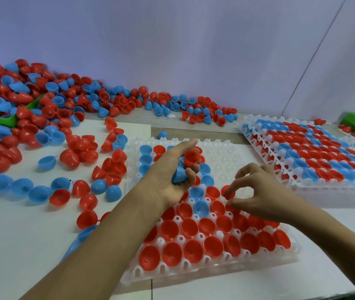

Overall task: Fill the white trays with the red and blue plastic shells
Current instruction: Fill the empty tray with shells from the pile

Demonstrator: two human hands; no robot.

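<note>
While left hand [172, 169] grips shells [185, 167], right hand [256, 195] pinches unclear; tray [222, 156] partly hidden.

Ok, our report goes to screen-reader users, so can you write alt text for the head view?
Two hands work over a half-filled white tray: the left hand holds red and blue shells, the right hand pinches a red shell at a pocket. Loose shells lie to the left; filled trays are stacked to the right.

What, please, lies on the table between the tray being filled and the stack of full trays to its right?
In the head view, the strip between the tray and the stack is bare white table; no loose shells lie there.
</note>
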